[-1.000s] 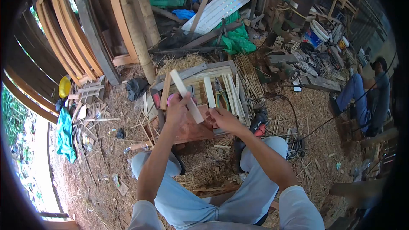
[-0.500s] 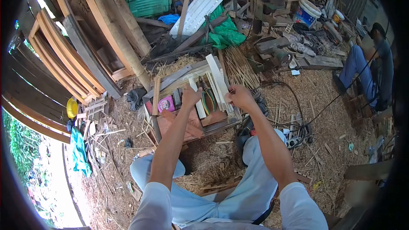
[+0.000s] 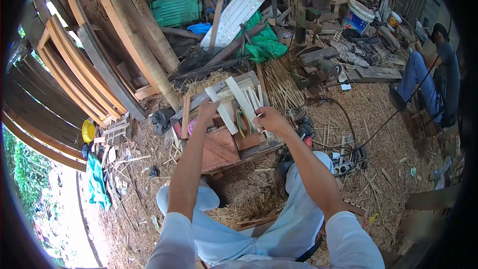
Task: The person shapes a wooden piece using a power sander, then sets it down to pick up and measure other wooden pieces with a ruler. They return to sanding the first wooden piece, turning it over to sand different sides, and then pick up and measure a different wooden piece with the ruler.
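Observation:
My left hand (image 3: pixel 207 110) is closed on a pale wooden strip (image 3: pixel 223 113), which slants across the top of a low wooden workbox (image 3: pixel 219 148). In my right hand (image 3: pixel 271 119), the fingers pinch the lower end of a second pale strip (image 3: pixel 239 96). The two strips lie side by side with a gap between them, tilted the same way. Several thin slats (image 3: pixel 254 97) are in the box beside the right strip. Green-and-yellow handles (image 3: pixel 241 122), which look like those of pliers, show between the strips. A pink tape measure (image 3: pixel 191 126) is partly hidden by my left forearm.
A bundle of thin sticks (image 3: pixel 280 80) lies behind the box. Curved wooden frames (image 3: pixel 84 67) lean at the left. A black cable (image 3: pixel 350 119) runs over the shavings-covered floor at right. Another person (image 3: pixel 432 77) sits at far right.
My left hand has shifted left and its strip has come up to a slant over the box. The right hand's strip has moved left and lower, closer to my body.

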{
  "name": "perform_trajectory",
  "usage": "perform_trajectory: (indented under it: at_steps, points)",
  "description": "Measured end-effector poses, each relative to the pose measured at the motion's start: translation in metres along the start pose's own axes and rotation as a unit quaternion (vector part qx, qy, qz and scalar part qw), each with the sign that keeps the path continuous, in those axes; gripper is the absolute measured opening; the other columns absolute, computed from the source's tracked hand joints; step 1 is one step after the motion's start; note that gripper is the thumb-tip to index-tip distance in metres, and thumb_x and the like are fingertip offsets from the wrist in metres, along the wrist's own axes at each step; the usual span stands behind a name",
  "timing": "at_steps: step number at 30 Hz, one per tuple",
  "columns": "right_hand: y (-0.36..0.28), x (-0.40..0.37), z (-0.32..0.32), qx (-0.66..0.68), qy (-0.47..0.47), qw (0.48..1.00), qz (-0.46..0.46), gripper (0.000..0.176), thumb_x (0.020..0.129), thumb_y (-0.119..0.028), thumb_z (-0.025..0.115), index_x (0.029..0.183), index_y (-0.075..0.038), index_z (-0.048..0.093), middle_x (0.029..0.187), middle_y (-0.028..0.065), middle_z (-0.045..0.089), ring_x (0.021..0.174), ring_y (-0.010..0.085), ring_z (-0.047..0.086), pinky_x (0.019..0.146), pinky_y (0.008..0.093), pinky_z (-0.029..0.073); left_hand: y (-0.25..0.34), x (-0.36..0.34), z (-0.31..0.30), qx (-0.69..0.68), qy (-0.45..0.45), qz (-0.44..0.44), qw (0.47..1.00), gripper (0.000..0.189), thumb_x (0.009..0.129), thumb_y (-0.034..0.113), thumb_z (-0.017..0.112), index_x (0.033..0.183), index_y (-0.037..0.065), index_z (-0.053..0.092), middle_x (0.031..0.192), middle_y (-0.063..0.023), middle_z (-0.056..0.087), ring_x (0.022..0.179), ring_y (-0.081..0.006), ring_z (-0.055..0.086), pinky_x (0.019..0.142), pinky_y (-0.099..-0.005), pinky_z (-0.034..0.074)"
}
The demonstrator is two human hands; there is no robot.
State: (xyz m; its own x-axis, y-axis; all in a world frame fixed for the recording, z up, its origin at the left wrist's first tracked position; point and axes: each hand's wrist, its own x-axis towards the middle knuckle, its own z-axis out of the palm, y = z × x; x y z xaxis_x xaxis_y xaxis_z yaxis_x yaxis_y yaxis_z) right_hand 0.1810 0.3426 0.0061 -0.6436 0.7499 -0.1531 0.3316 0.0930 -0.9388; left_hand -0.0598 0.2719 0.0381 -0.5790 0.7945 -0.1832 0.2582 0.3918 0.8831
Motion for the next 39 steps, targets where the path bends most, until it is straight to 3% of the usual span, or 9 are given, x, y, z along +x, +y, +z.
perform_trajectory:
  at_steps: [9,11,16,18,20,25,30,33,39]
  points:
    - [-0.067,-0.024,0.022,0.029,-0.021,0.998,0.055,0.038,0.082,-0.015,0.070,0.116,0.000,0.063,0.085,0.0106,0.070,0.063,0.0165,0.065,0.053,0.0346,0.050,0.032,-0.017,-0.018,-0.214,-0.097,0.025,0.972,0.027,0.100,0.021,0.046,0.118,0.002,0.053,0.105,-0.0093,0.063,0.088,-0.0225,0.066,0.073,-0.0367,0.055]
    - [-0.067,-0.020,0.024,-0.041,0.001,0.999,0.033,0.036,0.089,-0.020,0.064,0.123,-0.007,0.061,0.079,0.0064,0.067,0.045,0.0131,0.053,0.040,0.0317,0.042,0.035,-0.016,-0.014,-0.240,-0.094,0.019,0.966,0.027,0.101,0.022,0.045,0.119,0.003,0.053,0.105,-0.0094,0.063,0.089,-0.0230,0.066,0.076,-0.0376,0.055]
    - [-0.074,-0.007,0.023,-0.016,-0.041,0.994,0.097,0.041,0.085,-0.019,0.067,0.122,-0.003,0.062,0.079,0.0130,0.067,0.066,0.0227,0.064,0.066,0.0365,0.050,0.037,-0.003,0.003,-0.336,-0.104,0.035,0.935,0.031,0.102,0.024,0.043,0.119,0.001,0.052,0.110,-0.0091,0.057,0.088,-0.0212,0.063,0.075,-0.0345,0.054]
    - [-0.039,0.024,0.035,0.012,0.021,0.999,-0.027,0.040,0.087,-0.019,0.065,0.124,-0.005,0.061,0.081,0.0140,0.067,0.067,0.0226,0.063,0.065,0.0374,0.048,0.036,0.003,0.007,-0.338,-0.098,0.048,0.935,0.033,0.100,0.026,0.049,0.120,0.000,0.052,0.104,-0.0091,0.060,0.086,-0.0195,0.063,0.073,-0.0341,0.054]
    - [-0.043,0.027,0.040,0.035,0.057,0.997,-0.042,0.039,0.088,-0.021,0.062,0.124,-0.004,0.061,0.082,0.0142,0.067,0.071,0.0238,0.063,0.067,0.0373,0.048,0.047,-0.005,0.006,-0.060,-0.103,0.104,0.987,0.035,0.095,0.022,0.058,0.119,-0.002,0.052,0.097,-0.0099,0.064,0.081,-0.0177,0.063,0.068,-0.0330,0.054]
    - [-0.021,0.055,0.047,-0.024,0.031,0.998,-0.039,0.050,0.087,-0.032,0.061,0.128,-0.003,0.055,0.097,0.0212,0.068,0.093,0.0339,0.065,0.081,0.0402,0.050,0.013,0.021,0.010,-0.123,-0.094,0.050,0.987,0.035,0.089,0.014,0.065,0.117,-0.003,0.055,0.095,-0.0114,0.066,0.076,-0.0165,0.063,0.060,-0.0306,0.052]
    - [-0.021,0.040,0.044,-0.146,0.019,0.987,-0.068,0.045,0.088,-0.026,0.065,0.122,0.002,0.056,0.094,0.0173,0.067,0.082,0.0263,0.065,0.074,0.0359,0.050,-0.029,0.027,0.017,-0.096,-0.075,0.053,0.991,0.035,0.086,0.010,0.067,0.116,-0.004,0.057,0.098,-0.0158,0.065,0.082,-0.0197,0.065,0.065,-0.0335,0.053]
    - [-0.016,0.034,0.032,-0.164,0.022,0.984,-0.062,0.047,0.086,-0.027,0.067,0.122,0.001,0.055,0.093,0.0174,0.067,0.084,0.0290,0.065,0.075,0.0378,0.050,-0.025,0.001,0.008,0.176,0.121,0.192,0.958,0.036,0.083,0.007,0.066,0.116,-0.004,0.057,0.103,-0.0197,0.064,0.094,-0.0268,0.064,0.078,-0.0371,0.052]
    - [-0.033,0.008,0.001,-0.203,0.049,0.976,-0.064,0.031,0.084,-0.029,0.067,0.097,-0.002,0.065,0.085,0.0163,0.069,0.083,0.0330,0.066,0.075,0.0425,0.051,-0.036,-0.084,-0.072,0.226,-0.188,0.367,0.882,0.036,0.082,0.013,0.066,0.117,0.004,0.061,0.113,-0.0138,0.061,0.102,-0.0319,0.060,0.088,-0.0406,0.047]
